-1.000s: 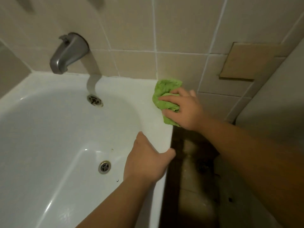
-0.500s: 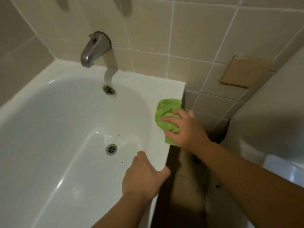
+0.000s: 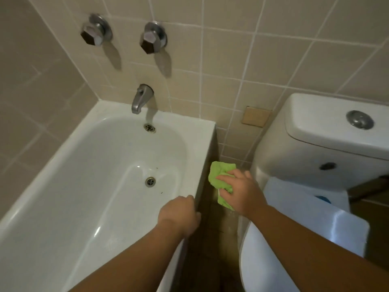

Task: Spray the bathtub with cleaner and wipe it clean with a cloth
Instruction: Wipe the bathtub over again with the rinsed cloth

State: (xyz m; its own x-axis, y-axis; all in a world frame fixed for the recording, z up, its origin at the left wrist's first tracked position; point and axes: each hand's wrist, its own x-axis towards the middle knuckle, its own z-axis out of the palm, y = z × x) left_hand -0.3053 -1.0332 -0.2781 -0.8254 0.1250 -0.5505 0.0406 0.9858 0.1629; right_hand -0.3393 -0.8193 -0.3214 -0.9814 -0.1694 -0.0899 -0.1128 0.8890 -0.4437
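Scene: While a person leans over a white bathtub [image 3: 63,175] set into a tiled corner, both bare arms reach forward from the bottom of the frame.
Cloth: A crumpled green cloth [image 3: 221,175] sits outside the tub, just beside its dark outer side panel [image 3: 207,165], in the gap between tub and toilet.
Right hand: The right hand [image 3: 242,191] lies on top of the cloth with its fingers curled into the folds, gripping it; whether cloth meets panel cannot be told.
Left hand: The left hand [image 3: 179,216] rests on the tub's near rim, fingers bent over the edge toward the outer side, clasping the rim.
Inside the tub: A round floor drain [image 3: 150,181] lies in the basin, with a few dark specks near it; an overflow fitting [image 3: 149,127] sits on the end wall.
Fittings: A grey metal spout [image 3: 140,100] juts from the beige tiled wall [image 3: 231,60] above the overflow, and two tap handles [image 3: 95,31] are mounted higher up.
In the way: A white toilet cistern [image 3: 328,142] with a round flush button [image 3: 360,119] crowds the right side; the raised toilet lid [image 3: 311,213] and the bowl's rim [image 3: 250,260] stand close beside the right forearm, narrowing the gap.
Wall detail: A tan patch [image 3: 255,116] is set into the tiles between tub and cistern.
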